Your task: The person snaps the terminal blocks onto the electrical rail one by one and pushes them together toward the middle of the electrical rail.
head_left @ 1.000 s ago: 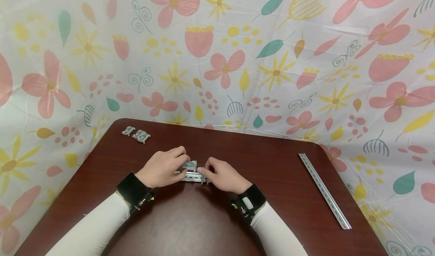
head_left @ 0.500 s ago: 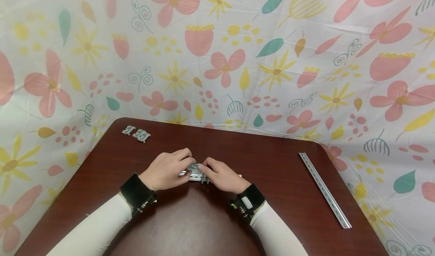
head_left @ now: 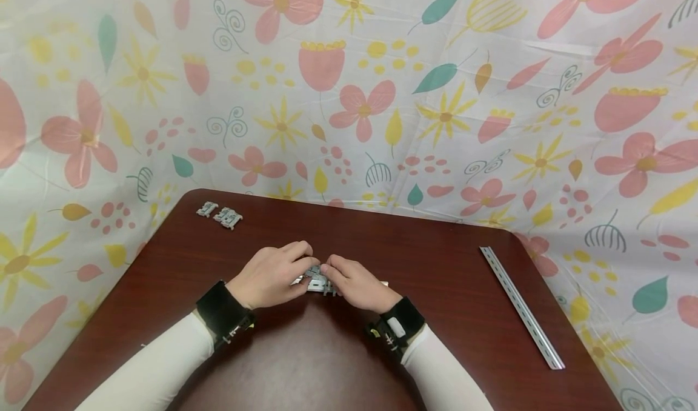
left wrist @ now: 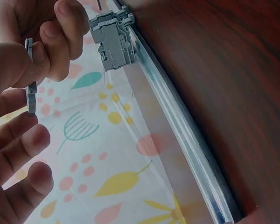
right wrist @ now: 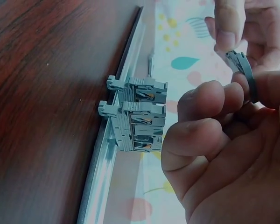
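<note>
A thin grey terminal block [left wrist: 31, 100] is held above the rail, edge-on in the left wrist view. My left hand [head_left: 272, 276] pinches it with thumb and fingers. From the other side my right hand [head_left: 362, 285] pinches the same terminal block [right wrist: 247, 74] between thumb and curled fingers. Below lies a short slotted metal DIN rail [head_left: 317, 285], partly covered by the hands. Grey terminal blocks [right wrist: 142, 116] sit clipped on this rail, one a little apart from the others. In the left wrist view, mounted blocks [left wrist: 114, 44] stand at the rail's far part.
Loose grey terminal blocks [head_left: 228, 217] lie at the table's back left, with a smaller grey piece [head_left: 206, 209] beside them. A long slotted rail [head_left: 522, 308] lies diagonally at the right. Behind the dark red table [head_left: 305, 356] hangs a floral curtain [head_left: 349, 96].
My left hand has moved slightly right with the terminal block, closer to my right hand. My right fingers have come onto the block too. The rail has shifted a little right.
</note>
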`<state>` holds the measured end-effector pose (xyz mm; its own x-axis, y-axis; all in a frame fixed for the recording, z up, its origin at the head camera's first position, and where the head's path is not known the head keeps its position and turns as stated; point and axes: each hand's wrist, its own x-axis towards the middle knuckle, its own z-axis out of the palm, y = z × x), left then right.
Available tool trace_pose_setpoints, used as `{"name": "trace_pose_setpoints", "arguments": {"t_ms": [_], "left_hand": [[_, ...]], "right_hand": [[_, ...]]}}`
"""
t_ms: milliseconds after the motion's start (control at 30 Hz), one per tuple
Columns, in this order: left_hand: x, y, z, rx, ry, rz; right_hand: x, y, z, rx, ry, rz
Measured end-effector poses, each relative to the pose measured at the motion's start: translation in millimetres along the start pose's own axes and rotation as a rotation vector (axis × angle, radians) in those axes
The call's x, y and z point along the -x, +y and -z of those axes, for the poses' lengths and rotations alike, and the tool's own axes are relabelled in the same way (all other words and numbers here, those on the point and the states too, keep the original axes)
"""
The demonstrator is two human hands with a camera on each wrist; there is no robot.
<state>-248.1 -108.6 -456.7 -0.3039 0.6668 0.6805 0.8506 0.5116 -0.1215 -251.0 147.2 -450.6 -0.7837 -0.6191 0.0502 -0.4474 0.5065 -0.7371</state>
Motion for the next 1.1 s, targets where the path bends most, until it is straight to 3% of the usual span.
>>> {"name": "trace_pose_setpoints", "arguments": {"t_ms": [167,367,767,1100], "left_hand": [[0.6,0.0,1.0,-0.004,-0.014,0.031],[0.4,-1.0,0.8,-0.019,0.024,0.042],[-2.9,0.0,2.6,-0.032,0.094,0.019],[-2.9,0.5,2.8,-0.021,0.104,0.012]], "right_hand": [[0.1,0.6,-0.2,-0.017,0.040,-0.019],[0.6,1.8,1.8,-0.100,0.099,-0.059],[0.2,-4.2,-0.4,-0.505,0.080,-0.117],[-0.6,-4.1,0.1,-0.510,0.026,-0.096]]}}
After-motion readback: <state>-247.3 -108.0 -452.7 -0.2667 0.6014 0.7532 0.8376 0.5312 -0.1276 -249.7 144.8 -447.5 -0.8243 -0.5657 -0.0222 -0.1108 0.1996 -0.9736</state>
